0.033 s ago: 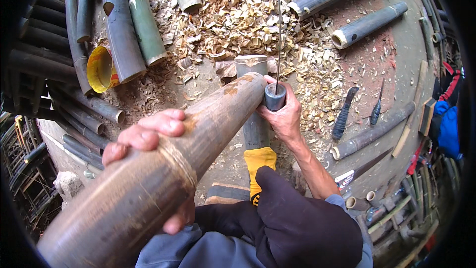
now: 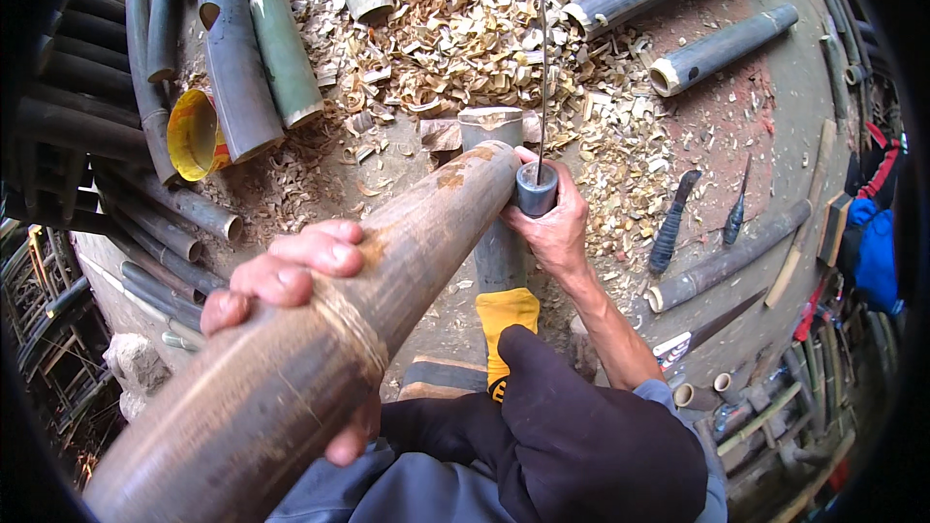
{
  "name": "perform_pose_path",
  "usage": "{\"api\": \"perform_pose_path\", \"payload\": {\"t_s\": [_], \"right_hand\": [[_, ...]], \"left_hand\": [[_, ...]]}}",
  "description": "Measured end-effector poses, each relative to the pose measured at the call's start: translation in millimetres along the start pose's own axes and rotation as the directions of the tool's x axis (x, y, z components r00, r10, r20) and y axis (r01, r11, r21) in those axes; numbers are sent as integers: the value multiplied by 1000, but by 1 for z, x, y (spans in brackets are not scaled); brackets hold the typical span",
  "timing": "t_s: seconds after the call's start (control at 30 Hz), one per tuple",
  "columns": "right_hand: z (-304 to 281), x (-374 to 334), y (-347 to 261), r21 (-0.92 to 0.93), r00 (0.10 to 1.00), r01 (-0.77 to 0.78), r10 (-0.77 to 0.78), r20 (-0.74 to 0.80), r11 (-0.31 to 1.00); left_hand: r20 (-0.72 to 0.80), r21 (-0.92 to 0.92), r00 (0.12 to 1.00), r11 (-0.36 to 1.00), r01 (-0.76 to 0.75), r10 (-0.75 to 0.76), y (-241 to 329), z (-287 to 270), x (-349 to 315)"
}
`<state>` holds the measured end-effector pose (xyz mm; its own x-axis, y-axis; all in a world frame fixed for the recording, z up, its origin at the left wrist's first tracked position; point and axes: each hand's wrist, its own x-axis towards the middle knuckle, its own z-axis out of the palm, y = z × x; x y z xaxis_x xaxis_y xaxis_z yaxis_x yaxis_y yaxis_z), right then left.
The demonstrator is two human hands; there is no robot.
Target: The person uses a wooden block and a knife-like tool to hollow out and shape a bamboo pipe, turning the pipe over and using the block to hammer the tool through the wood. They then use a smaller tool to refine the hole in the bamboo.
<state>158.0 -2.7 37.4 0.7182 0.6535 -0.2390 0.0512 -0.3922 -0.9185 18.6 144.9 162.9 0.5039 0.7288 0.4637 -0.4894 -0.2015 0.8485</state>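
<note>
My left hand (image 2: 291, 276) wraps round a thick brown bamboo tube (image 2: 329, 329), just by its raised node ring. The tube slants from the lower left up to the middle, and its lower end runs into the dark rim. My right hand (image 2: 555, 211) grips a tool with a round grey handle (image 2: 537, 196), seen end-on. From the handle a long, thin metal blade or rod (image 2: 542, 58) points away; its flat side, if any, cannot be made out. The tube's narrow far end meets the handle and my right fingers. Beneath lies a grey bamboo piece (image 2: 501, 261) with a yellow wrapping (image 2: 507, 320).
Wood shavings (image 2: 465, 29) cover the ground ahead. Cut bamboo tubes (image 2: 237, 58) and a yellow container (image 2: 194, 136) lie left. More tubes (image 2: 722, 48), a dark-handled knife (image 2: 670, 223), a thin pointed tool (image 2: 736, 208) and a saw (image 2: 707, 329) lie right.
My left hand and the near end of the bamboo tube have shifted slightly to the right. My right hand and its tool are almost unmoved.
</note>
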Motion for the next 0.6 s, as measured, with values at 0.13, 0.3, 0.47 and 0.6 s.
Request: {"api": "perform_pose_path", "payload": {"t_s": [0.13,0.3,0.47,0.6], "right_hand": [[2,5,1,9,999,33,-33,13,999],[2,10,1,23,1000,26,-26,6,999],[2,11,5,-14,1000,-10,10,29,1000],[-2,13,-1,7,999,38,-38,32,999]], "left_hand": [[28,35,999,999,22,-23,8,3,2],[20,-22,1000,1000,12,-12,6,5,3],[45,-21,999,1000,0,1,-4,8,7],[74,-38,997,999,-3,5,-5,7,10]]}}
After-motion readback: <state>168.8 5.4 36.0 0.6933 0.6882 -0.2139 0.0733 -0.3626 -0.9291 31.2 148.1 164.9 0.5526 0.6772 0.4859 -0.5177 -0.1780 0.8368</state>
